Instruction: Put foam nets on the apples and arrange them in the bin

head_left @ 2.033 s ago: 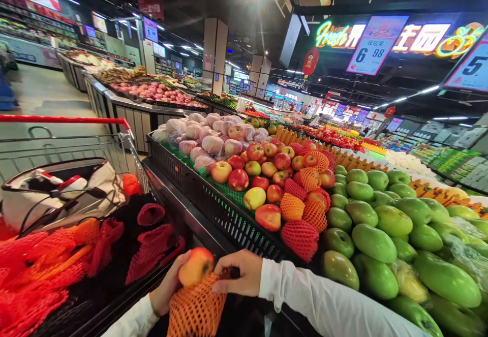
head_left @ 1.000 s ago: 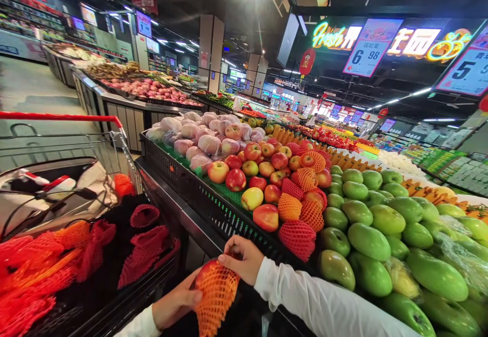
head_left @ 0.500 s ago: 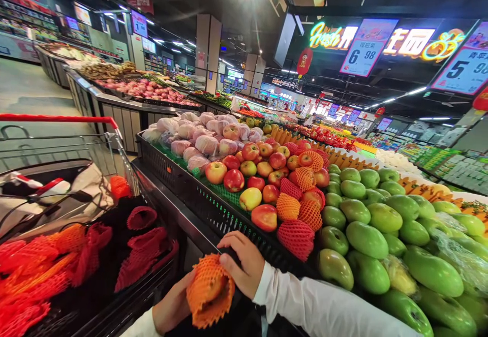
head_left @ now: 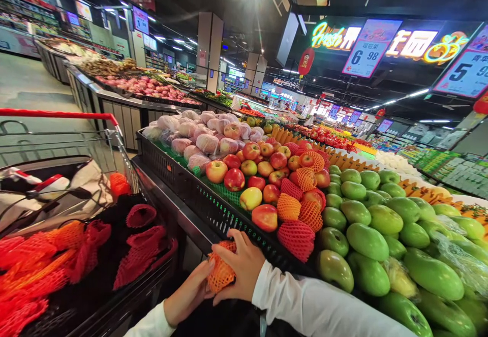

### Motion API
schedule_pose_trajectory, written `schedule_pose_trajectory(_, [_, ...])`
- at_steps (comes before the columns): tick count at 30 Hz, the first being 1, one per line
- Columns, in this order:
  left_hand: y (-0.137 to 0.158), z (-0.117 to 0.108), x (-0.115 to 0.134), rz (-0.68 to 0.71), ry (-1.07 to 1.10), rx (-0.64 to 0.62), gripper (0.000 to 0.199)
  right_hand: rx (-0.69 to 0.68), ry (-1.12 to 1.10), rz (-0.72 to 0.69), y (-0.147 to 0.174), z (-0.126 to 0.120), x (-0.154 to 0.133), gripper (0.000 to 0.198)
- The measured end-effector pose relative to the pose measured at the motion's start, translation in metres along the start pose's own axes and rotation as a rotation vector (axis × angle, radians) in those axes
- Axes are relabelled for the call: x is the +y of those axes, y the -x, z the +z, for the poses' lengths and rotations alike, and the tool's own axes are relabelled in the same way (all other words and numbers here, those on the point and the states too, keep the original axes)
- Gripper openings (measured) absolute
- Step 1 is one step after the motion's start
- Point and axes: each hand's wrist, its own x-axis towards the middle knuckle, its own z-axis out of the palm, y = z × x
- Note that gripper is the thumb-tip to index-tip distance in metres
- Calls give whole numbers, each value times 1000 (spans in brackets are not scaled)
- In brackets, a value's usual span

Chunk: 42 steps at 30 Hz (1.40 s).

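An apple in an orange foam net is between my two hands, low in front of the display. My left hand presses its fingers against the net's left side. Over its top and right side curl the fingers and thumb of my right hand. The net covers nearly all of the fruit. Just beyond my hands, bare red and yellow apples lie in a black slotted crate, beside other apples in red foam nets and orange ones.
To the right is a heap of green apples. Bagged pink fruit fills the crate's far left. A black bin with loose red and orange foam nets stands at left, by a shopping cart with a red handle.
Both hands have moved slightly right with the netted apple. My right hand has gone from touching the net's upper edge to wrapping over it; the net's opening no longer shows.
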Motion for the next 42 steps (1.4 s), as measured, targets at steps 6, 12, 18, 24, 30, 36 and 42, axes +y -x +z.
schedule_pose_trajectory(6, [10,3,22,95,-304,81,62,-23,-136,53,-2,-3,-4,119])
schedule_pose_trajectory(12, [11,22,47,242,-411,150,69,164,-431,182,-4,-1,-6,106])
schedule_pose_trajectory(18, [26,43,64,356,-689,220,87,326,-646,110,-4,1,-9,85])
schedule_pose_trajectory(24, [32,43,70,488,-1219,292,74,268,-740,102,0,0,-16,95])
schedule_pose_trajectory(30, [34,40,81,512,-1568,188,62,258,-816,241,0,3,-18,76])
schedule_pose_trajectory(36, [38,30,87,669,-1325,114,36,239,-1269,341,-6,4,-21,69])
schedule_pose_trajectory(42, [14,23,60,607,-817,280,58,276,-1201,283,0,3,-24,59])
